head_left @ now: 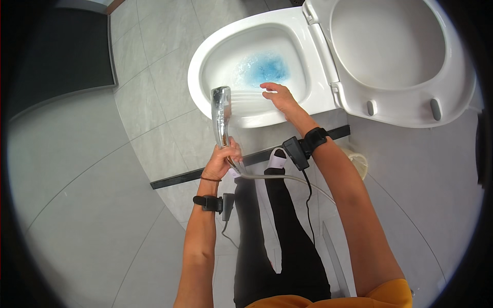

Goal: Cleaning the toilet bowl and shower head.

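My left hand (226, 155) is wrapped round the handle of a chrome shower head (221, 110), held at the near left side of the toilet bowl (197, 77). Thin jets of water (249, 100) shoot from it to the right, reaching my right hand (280, 97). That hand is over the near part of the bowl, fingers apart and slightly bent, with nothing in them. Blue water (267, 68) with a rippled surface lies at the bottom of the bowl. A flexible hose (287, 177) runs from the shower handle toward the lower right, passing behind my right forearm.
The toilet's raised seat (457, 72) and lid (387, 41) lean back at the right. A pale bin (358, 163) stands beside my right forearm. A black strip (174, 180) crosses the tiled floor before my feet. Cables hang from the wrist-worn devices (296, 152).
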Tool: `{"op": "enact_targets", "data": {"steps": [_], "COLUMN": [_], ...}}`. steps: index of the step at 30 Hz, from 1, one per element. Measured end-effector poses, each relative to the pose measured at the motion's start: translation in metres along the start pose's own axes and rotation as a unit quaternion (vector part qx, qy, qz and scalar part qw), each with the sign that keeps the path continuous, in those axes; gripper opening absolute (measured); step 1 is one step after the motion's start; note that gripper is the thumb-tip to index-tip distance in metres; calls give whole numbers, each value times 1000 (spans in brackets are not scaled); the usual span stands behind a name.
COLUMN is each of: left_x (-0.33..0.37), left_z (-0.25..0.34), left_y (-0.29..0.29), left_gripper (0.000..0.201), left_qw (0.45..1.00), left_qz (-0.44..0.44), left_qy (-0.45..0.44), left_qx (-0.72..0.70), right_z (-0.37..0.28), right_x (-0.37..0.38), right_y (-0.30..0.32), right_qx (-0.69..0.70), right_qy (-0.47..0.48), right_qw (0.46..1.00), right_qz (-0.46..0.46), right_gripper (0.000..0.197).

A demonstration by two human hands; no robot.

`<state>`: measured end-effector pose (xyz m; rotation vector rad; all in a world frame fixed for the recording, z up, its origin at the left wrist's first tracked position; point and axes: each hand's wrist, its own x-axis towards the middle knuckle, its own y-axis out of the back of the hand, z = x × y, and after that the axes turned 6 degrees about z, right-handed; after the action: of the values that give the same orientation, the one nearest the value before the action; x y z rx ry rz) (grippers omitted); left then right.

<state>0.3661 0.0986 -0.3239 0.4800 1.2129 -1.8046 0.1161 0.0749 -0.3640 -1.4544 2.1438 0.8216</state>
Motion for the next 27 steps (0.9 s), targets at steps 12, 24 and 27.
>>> {"op": "enact_targets", "data": {"steps": [12, 24, 27], "left_x": [10, 34, 44], "left_z": [-12, -7, -12], "left_y": [-13, -74, -61], "left_gripper": [17, 14, 13], "left_qw": [998, 963, 932], "left_qz": [53, 152, 198], "left_qy": [-21, -89, -159], "left_qx": [31, 205, 257], "right_z": [3, -43, -45], "right_x": [-10, -74, -97], "right_y": [-40, -24, -33], "right_qx": [-253, -198, -239], "right_qy": [133, 346, 373], "right_qw": [958, 910, 892], "right_qz": [-32, 116, 87], "right_gripper": [48, 27, 22]}}
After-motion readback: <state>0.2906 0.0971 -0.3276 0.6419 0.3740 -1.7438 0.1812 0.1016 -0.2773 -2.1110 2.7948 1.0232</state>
